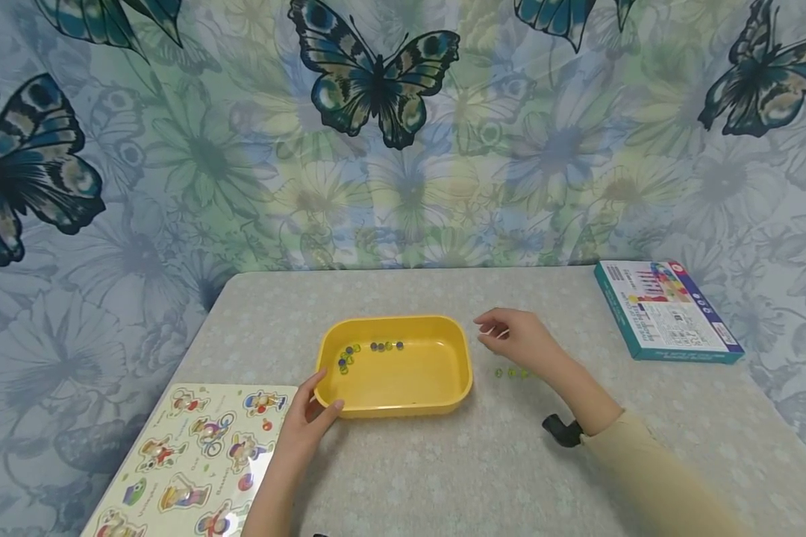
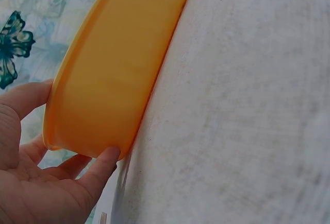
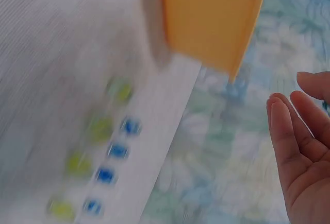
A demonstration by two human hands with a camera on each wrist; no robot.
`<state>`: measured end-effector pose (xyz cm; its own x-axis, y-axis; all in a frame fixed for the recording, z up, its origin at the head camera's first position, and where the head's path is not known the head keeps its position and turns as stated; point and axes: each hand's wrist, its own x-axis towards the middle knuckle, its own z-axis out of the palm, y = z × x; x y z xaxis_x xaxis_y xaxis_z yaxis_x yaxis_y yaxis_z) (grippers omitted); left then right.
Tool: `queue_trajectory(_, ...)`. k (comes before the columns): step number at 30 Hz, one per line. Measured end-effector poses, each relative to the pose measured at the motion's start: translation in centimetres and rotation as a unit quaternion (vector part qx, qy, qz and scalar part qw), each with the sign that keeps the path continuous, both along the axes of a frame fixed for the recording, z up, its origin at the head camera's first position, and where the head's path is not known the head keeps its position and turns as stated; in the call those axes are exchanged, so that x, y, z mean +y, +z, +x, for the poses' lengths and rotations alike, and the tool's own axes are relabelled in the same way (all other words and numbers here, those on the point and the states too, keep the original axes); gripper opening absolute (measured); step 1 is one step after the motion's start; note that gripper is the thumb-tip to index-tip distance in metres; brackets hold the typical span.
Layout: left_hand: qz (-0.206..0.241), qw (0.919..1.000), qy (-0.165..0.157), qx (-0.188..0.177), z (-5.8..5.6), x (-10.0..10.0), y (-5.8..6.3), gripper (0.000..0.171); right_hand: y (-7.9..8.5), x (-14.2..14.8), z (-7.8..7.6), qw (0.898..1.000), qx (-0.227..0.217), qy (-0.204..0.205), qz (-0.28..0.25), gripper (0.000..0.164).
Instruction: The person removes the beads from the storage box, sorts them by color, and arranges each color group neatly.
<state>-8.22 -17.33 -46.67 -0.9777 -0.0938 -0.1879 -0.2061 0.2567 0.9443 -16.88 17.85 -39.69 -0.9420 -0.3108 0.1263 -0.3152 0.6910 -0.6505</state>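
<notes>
A yellow plastic tray [image 1: 403, 388] stands mid-table, small blue and yellow-green marbles [image 1: 386, 346] lying on its floor towards the left and back. My left hand [image 1: 302, 410] grips the tray's near left corner; in the left wrist view its fingers [image 2: 98, 170] hold the tray's end between rim and base. Just beyond the tray's right end hovers my right hand [image 1: 517, 339], fingers loosely bent and nothing visible between them. Below it on the table, green marbles [image 1: 511, 372] sit in a row. The right wrist view, blurred, adds a row of blue marbles [image 3: 117, 150] beside the green.
A flat sheet of cartoon stickers [image 1: 195, 455] lies at the table's left front, partly under my left forearm. At the back right rests a teal-edged box [image 1: 672, 313]. Behind the table hangs a butterfly-print cloth [image 1: 403, 201]. A black strap [image 1: 562, 431] is on my right wrist.
</notes>
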Motion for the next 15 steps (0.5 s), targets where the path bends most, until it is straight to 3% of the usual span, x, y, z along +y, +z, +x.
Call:
queue_trajectory(8, 0.010, 0.9999, -0.006, 0.008, 0.1, -0.1, 0.1, 0.063, -1.6, -7.4, -2.4, 0.996, -0.041, 0.081, 0.027, 0.028)
queue_trajectory(15, 0.035, 0.9987, -0.015, 0.035, 0.2, -0.3, -0.2, 0.063, -3.3, -11.1, -4.4, 0.992, -0.068, 0.090, 0.060, 0.027)
